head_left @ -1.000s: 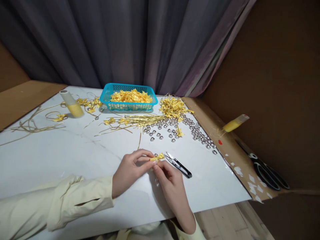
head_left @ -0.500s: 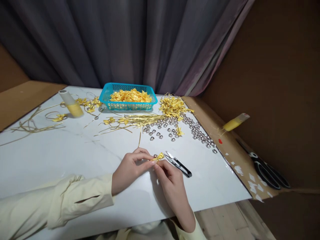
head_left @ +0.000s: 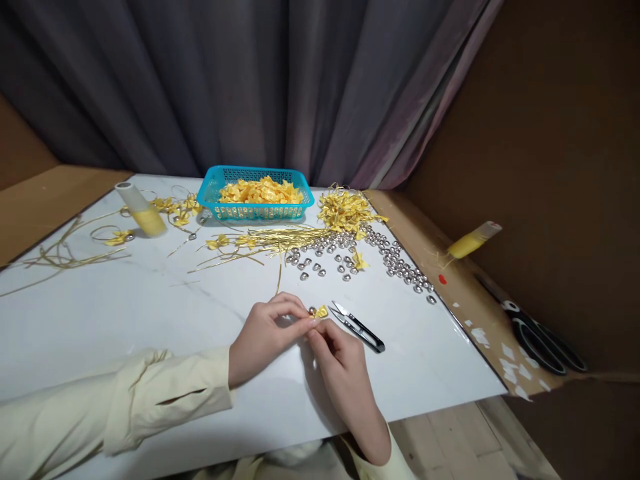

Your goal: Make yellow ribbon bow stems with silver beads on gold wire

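My left hand (head_left: 273, 337) is closed, pinching a small yellow ribbon bow (head_left: 323, 311) that has a silver bead (head_left: 313, 311) beside its knot. My right hand (head_left: 343, 367) meets it from the right, thumb and forefinger pressed together at the bow's lower edge. The fingertips hide most of the bow's near side. A gold cord (head_left: 279, 277) rises behind the left hand; whether it joins the bow I cannot tell. Just right of the fingers lie thread snips (head_left: 357, 328) with black handles, blades apart.
A blue basket (head_left: 255, 212) of yellow bows stands at the back. Right of it are a pile of yellow ribbon bows (head_left: 347, 212), gold cords (head_left: 285, 238) and scattered silver beads (head_left: 400, 267). A glue bottle (head_left: 143, 212) stands left; scissors (head_left: 537, 340) lie right on cardboard.
My left hand has shifted slightly right and its fingers cover more of the bow's left part. The right hand stays nearly in place. The view has moved a little.
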`<state>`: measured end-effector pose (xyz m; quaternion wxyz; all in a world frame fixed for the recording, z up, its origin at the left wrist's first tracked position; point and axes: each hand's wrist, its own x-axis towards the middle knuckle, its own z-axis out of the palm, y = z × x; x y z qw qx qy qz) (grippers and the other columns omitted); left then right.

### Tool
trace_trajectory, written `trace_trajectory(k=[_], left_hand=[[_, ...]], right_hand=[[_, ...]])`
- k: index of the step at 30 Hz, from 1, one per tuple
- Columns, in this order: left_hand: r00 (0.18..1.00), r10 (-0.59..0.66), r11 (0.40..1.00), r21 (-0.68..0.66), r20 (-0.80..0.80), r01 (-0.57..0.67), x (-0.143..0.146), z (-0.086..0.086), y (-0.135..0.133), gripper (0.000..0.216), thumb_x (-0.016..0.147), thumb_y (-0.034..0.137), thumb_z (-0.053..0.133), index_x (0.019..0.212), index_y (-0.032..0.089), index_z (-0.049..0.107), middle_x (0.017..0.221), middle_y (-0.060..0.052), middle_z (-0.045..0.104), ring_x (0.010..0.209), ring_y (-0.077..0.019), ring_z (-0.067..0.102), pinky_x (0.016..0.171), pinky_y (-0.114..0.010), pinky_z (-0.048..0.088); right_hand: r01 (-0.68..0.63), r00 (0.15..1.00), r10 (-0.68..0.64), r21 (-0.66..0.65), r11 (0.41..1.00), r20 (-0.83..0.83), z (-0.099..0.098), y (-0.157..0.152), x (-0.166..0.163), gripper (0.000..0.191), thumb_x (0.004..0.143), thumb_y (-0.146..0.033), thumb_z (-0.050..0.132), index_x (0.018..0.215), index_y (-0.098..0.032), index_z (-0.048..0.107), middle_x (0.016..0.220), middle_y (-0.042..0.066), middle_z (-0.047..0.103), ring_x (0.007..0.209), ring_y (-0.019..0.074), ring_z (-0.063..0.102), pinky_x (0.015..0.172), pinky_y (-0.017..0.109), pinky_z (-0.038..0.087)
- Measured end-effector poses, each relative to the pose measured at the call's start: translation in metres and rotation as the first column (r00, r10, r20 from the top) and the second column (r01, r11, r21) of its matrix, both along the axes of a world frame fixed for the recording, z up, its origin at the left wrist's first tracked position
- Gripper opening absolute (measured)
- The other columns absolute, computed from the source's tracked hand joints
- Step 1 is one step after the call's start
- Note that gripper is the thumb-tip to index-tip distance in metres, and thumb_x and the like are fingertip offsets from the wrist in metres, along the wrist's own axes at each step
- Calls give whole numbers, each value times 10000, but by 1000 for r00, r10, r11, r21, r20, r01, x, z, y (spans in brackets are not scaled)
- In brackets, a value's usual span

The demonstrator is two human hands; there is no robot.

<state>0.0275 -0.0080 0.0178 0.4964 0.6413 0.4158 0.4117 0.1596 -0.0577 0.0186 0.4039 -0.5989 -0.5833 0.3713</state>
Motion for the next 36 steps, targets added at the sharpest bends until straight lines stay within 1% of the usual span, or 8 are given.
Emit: trace_trajectory(k=[6, 13, 20, 24, 27, 30, 33, 36], left_hand=[[997, -14, 993, 114, -75, 23, -2, -3, -1, 114, 770, 219, 611, 700, 149, 667, 797, -50, 603, 792, -155, 591, 767, -273, 454], [992, 6, 975, 221, -128, 22, -3, -5, -2, 126, 801, 209, 592, 709, 148, 651, 805, -49, 595, 785, -151, 596, 750, -274, 457], [985, 39, 955, 295, -167, 13, -3, -5, -3, 105, 798, 213, 611, 718, 160, 655, 793, -42, 607, 764, -149, 604, 733, -270, 477], [983, 18, 946, 321, -184, 42, -4, -4, -3, 103, 807, 192, 596, 731, 153, 653, 800, -48, 607, 766, -148, 605, 727, -271, 480], [982, 18, 938, 344, -190, 49, -4, -3, -3, 99, 809, 176, 593, 732, 148, 649, 796, -50, 605, 764, -147, 603, 723, -271, 478], [981, 23, 924, 379, -192, 53, -4, -4, -4, 96, 812, 171, 591, 735, 149, 646, 789, -51, 606, 782, -154, 601, 732, -276, 477], [981, 17, 907, 416, -192, 66, -3, -5, -5, 84, 812, 163, 590, 747, 153, 642, 792, -52, 609, 801, -158, 600, 746, -281, 478], [979, 17, 899, 432, -201, 74, -3, -6, -5, 79, 813, 145, 582, 756, 151, 636, 800, -53, 611, 799, -155, 600, 748, -279, 476]], right_hand=[[19, 999, -19, 12, 1000, -28, -5, 1, 0, 269, 864, -318, 443, 636, -177, 467, 565, -46, 425, 533, 96, 370, 515, 210, 297], [16, 1000, -16, 24, 1000, -15, -6, -4, 3, 227, 834, -325, 499, 676, -164, 522, 578, -29, 492, 518, 94, 413, 508, 206, 333], [200, 979, -201, 60, 978, 9, -2, -6, 20, 187, 763, -335, 596, 755, -189, 479, 625, -45, 458, 497, 87, 391, 497, 209, 363], [139, 988, -144, 80, 987, 62, -4, -1, 18, 124, 777, -288, 581, 779, -181, 519, 671, -22, 514, 506, 91, 406, 492, 216, 359], [94, 988, -114, 189, 978, 102, -3, 0, 15, 121, 805, -236, 544, 706, -185, 495, 645, -20, 501, 512, 94, 420, 487, 215, 362], [77, 971, -149, 346, 935, 187, -1, -3, 13, 137, 829, -176, 510, 700, -194, 468, 636, -22, 473, 520, 97, 424, 502, 218, 381], [-5, 944, -156, 488, 873, 289, 0, -7, 15, 111, 851, -116, 472, 776, -196, 484, 706, 7, 516, 595, 114, 488, 544, 227, 419], [-157, 902, -121, 575, 803, 415, -3, -8, 17, 150, 852, -61, 458, 907, -188, 515, 838, 60, 582, 735, 146, 559, 615, 249, 461]])
